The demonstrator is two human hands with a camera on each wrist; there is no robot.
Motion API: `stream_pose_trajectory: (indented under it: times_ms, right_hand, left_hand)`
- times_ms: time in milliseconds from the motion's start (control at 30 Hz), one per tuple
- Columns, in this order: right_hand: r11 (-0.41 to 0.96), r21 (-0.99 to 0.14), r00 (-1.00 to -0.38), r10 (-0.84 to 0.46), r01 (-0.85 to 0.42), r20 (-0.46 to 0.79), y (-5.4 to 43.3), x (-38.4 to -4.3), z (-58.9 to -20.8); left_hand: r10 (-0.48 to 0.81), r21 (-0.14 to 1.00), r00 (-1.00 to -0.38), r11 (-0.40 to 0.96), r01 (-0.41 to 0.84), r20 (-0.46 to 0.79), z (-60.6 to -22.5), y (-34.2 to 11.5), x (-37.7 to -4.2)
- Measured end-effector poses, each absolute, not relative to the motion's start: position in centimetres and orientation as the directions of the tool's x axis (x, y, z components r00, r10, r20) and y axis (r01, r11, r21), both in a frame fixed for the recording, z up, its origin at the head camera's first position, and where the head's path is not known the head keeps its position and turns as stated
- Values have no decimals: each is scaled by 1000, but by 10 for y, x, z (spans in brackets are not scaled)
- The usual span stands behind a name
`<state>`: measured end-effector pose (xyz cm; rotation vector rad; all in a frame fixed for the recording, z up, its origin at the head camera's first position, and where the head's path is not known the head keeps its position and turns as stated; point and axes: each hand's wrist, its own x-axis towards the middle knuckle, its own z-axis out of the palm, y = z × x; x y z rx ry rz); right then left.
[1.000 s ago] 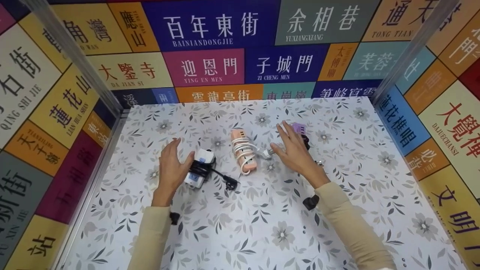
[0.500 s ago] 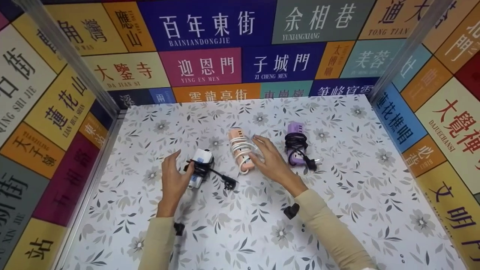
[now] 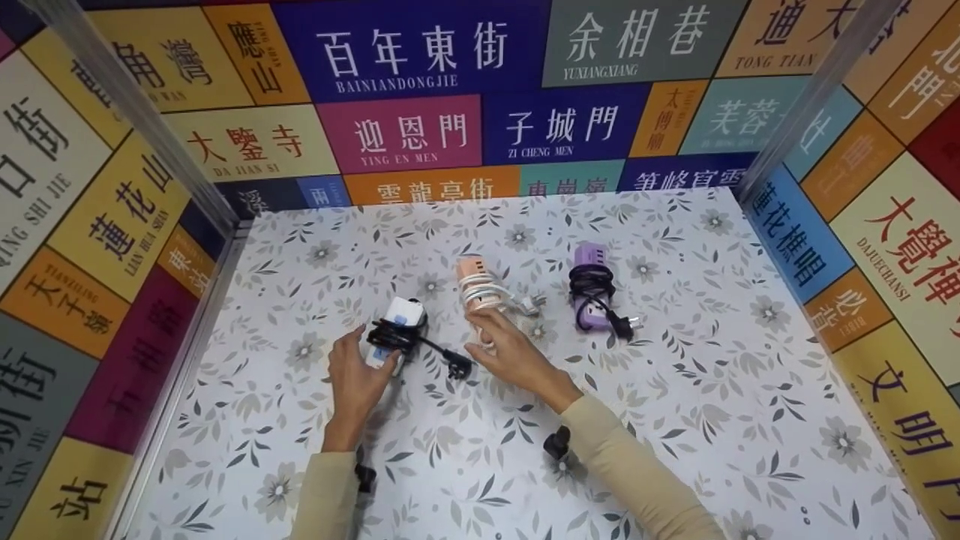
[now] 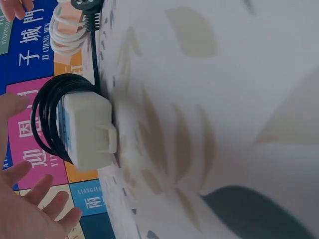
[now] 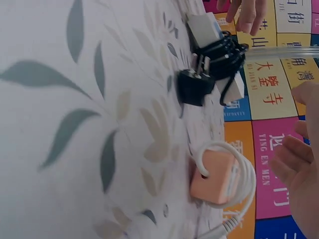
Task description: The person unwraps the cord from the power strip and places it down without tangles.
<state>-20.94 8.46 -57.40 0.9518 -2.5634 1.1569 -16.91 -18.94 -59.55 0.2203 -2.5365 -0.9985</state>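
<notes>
My left hand (image 3: 360, 379) reaches to the near end of a white power strip (image 3: 407, 310), its thumb and fingers spread to either side. Black cord is wound round that strip, and its plug lies to the right. In the left wrist view, a gap shows between the fingers and the strip (image 4: 89, 129). Over the near end of an orange power strip (image 3: 471, 267), wrapped in white cord, hovers my right hand (image 3: 517, 358) with loosely bent fingers. The right wrist view shows the orange strip (image 5: 212, 174) standing apart from this hand (image 5: 299, 164).
A purple power strip (image 3: 591, 255) with black cord wound round it lies to the right, its plug (image 3: 624, 326) towards the front. All three strips lie on a floral-patterned table (image 3: 480, 465). Walls of coloured sign panels (image 3: 412, 131) stand behind and at both sides.
My right hand has moved left from beside the purple power strip to over the orange one. My left hand has shifted slightly towards the near end of the white strip.
</notes>
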Motion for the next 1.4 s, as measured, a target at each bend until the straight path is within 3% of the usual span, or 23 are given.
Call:
stream_pose_trajectory:
  times_ms: [200, 533, 1000, 1400]
  right_hand:
    - [529, -643, -803, -546, -553, 241, 70, -199, -586]
    - [647, -619, -835, -550, -445, 25, 59, -191, -603]
    - [681, -636, -911, -403, -364, 89, 43, -187, -606]
    - [535, -814, -925, -381, -225, 5, 42, -196, -599]
  left_hand:
    - [-299, 697, -928, 714, -64, 221, -607, -187, -168]
    - [-268, 774, -945, 632, -24, 190, -614, -188, -168]
    - [-310, 783, -951, 594, -186, 10, -616, -177, -174]
    - [-364, 735, -927, 653, -184, 91, -615, -175, -178]
